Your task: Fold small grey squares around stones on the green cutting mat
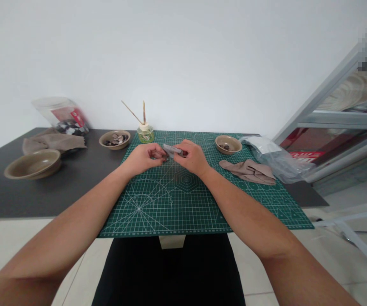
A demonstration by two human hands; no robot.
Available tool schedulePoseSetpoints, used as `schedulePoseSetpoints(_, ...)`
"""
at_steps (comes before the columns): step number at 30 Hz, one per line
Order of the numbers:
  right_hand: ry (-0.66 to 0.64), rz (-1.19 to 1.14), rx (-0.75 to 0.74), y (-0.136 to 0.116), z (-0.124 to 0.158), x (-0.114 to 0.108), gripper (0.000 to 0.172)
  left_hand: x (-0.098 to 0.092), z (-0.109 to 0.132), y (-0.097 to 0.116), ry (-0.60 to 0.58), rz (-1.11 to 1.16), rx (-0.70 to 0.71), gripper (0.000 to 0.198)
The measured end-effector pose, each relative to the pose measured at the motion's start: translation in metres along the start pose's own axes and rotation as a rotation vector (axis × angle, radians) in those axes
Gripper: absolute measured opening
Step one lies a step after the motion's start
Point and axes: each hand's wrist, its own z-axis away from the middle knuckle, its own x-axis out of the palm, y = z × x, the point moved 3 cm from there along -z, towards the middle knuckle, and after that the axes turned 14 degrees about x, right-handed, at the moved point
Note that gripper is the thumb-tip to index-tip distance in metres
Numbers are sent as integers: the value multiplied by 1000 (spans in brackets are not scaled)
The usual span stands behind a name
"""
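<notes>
On the far left of the dark tabletop (81, 170), a clear plastic jar (51, 106) with a red label leaned near the wall, dark and pale bits inside it. A crumpled brown cloth (62, 142) lay in front of it, and a wide tan bowl (35, 165) sat just nearer. Farther right stood a smaller bowl (117, 147) holding dark and pale pieces (116, 139). Beside it, at the far left corner of the green cutting mat (177, 212), was a glass bottle (145, 136) with two thin sticks (144, 112) rising from its neck.

Over the far middle of the mat, the left hand (145, 158) had its fingers curled inward; whether they gripped something small I cannot tell. Just to its right, the right hand (193, 157) gripped a flat grey object (171, 149), which pointed left toward those fingertips.

Farther right, a small bowl (230, 151) held a few dark pieces (226, 147). A folded brown rag (252, 171) lay nearer, on the mat, and a clear plastic bag (274, 157) rested beyond, near a metal-framed cabinet (339, 118).
</notes>
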Motion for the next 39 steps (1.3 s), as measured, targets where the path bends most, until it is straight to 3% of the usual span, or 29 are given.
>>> schedulePoseSetpoints(8,31,-34,-148,-8,4,8,21,2,-2,4,120,53,70,20)
schedulePoseSetpoints(15,-125,96,-237,-13,4,18,43,1,-3,4,154,118,36,17)
schedulePoseSetpoints(22,-50,237,-200,-13,4,15,50,0,-4,9,240,206,41,20)
schedulePoseSetpoints(32,-143,304,-225,-19,5,21,55,-3,-3,7,245,15,39,10)
schedulePoseSetpoints(39,-124,323,-190,-21,4,18,54,-2,-3,4,289,111,38,16)
